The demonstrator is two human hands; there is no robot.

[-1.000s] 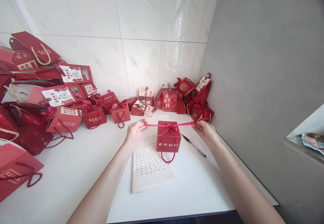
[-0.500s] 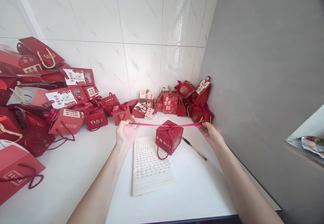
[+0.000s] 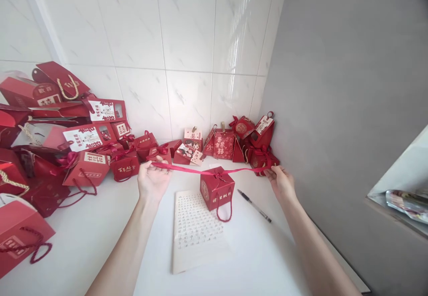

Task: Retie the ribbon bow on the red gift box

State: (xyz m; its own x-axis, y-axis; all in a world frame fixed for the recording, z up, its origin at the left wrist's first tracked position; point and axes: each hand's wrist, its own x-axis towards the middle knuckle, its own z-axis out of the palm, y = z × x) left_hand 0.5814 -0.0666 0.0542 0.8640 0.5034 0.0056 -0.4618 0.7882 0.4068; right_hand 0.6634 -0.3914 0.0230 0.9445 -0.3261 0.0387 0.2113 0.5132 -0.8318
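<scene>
A red gift box [image 3: 214, 193] with gold lettering and a cord handle stands in front of me, partly over a handwritten notebook [image 3: 195, 229]. Across its top runs a red ribbon [image 3: 183, 169], knotted at the middle of the lid and drawn out to both sides. My left hand [image 3: 154, 178] pinches the ribbon's left end between thumb and fingers. The right end is pinched by my right hand [image 3: 281, 180]. Both stretches of ribbon are nearly straight, a little above the table.
A black-capped pen [image 3: 254, 205] lies right of the box. Many red gift boxes [image 3: 87, 169] are heaped on the left, and more [image 3: 224, 144] stand along the tiled wall. A grey panel [image 3: 334, 108] rises on the right, with a shelf holding a shiny packet [image 3: 406, 204].
The box has turned, so another side with lettering faces me. My left hand has moved left and slightly nearer with its ribbon end; my right hand has shifted slightly. The view has tilted a little upward.
</scene>
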